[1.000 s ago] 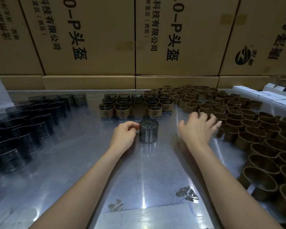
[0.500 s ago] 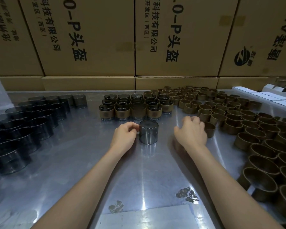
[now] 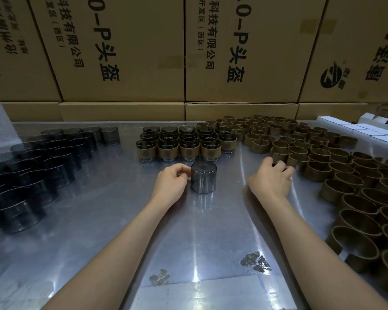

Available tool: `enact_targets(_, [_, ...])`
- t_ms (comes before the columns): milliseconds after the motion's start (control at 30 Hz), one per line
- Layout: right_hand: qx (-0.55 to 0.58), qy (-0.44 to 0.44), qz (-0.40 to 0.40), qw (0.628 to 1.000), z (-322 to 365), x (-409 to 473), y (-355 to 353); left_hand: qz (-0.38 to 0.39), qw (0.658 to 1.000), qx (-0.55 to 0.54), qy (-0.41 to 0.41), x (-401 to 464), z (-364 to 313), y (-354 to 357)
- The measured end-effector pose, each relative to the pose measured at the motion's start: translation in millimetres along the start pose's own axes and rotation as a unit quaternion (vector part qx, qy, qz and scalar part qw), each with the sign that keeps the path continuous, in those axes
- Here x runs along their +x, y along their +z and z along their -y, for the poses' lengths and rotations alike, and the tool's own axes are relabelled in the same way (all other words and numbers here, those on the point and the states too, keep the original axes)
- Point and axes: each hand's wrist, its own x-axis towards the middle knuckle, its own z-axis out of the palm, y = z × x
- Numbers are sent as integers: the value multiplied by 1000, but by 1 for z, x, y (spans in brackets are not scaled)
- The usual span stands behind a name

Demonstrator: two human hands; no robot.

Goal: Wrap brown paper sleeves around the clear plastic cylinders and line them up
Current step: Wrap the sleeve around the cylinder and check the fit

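A: What does our left hand [image 3: 170,186] have?

B: Its grip is curled, with the fingertips touching the left side of one clear cylinder [image 3: 203,177]. It stands upright, closed end up, in the middle of the bench [image 3: 211,231]. It has no sleeve on yet.

A: And our right hand [image 3: 270,181]?

B: Its fingers are bent over the near edge of the loose brown sleeves [image 3: 345,175]. We think it is pinching one sleeve [image 3: 278,162], but the knuckles hide the fingertips, so we cannot tell for sure.

A: Which way does the sleeve have to go?

B: Left. The cylinder is to the left of our right hand, with bare bench between them. Its long side points straight up, so we guess the sleeve should come over the top and slide down.

A: Where do the done ones go?

B: The wrapped ones [image 3: 184,142] stand in rows just behind the cylinder, toward the back edge. The bare cylinders [image 3: 31,166] wait along the left edge.

A: Anything hard to see?

B: The far sleeves blur together, and the right edge cuts some off.
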Motion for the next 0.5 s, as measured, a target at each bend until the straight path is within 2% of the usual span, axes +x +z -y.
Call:
enact_targets(100, [19,-31,-13,999,4,0,2,3,1000,-3,-2,-1,-1,0])
enact_targets(267, [155,-85,63,982,11,-6,5,5,1000,19,12,-2,-2,1])
enact_targets(367, [289,-145,1,946,19,-14,4,2,999,30,16,-2,-2,2])
enact_targets(433, [346,-232,-71,907,26,-22,-2,-12,999,45,11,-2,-1,2])
enact_targets(500, [357,-326,-109,869,33,-31,-6,-33,997,66,11,-3,-1,2])
